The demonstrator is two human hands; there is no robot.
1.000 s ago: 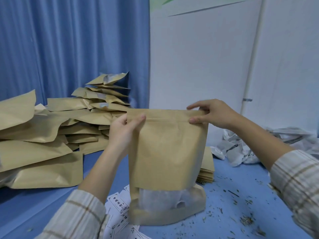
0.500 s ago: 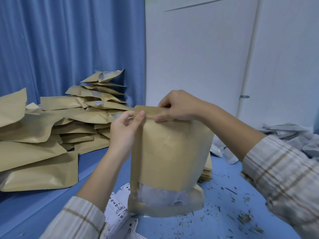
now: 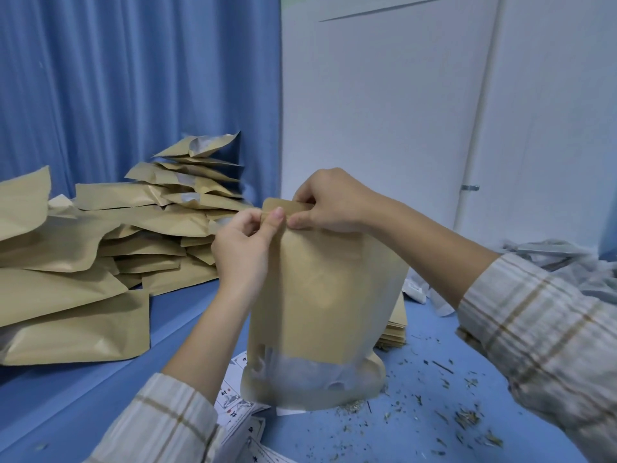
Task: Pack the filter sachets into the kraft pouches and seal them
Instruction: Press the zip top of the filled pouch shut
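A kraft pouch stands upright in front of me on the blue table, with white filter sachets showing through its clear bottom window. My left hand pinches the pouch's top left corner at the seal strip. My right hand pinches the top edge right beside it, thumb in front and fingers behind. The two hands nearly touch at the left end of the seal.
A big heap of filled kraft pouches covers the left of the blue table. A flat stack of empty pouches lies behind the held pouch. Printed paper slips lie beneath it, crumpled white wrappers at right, herb crumbs scattered around.
My right hand has slid along the pouch's top edge from the right corner to the left, ending next to my left hand. The pouch stayed upright.
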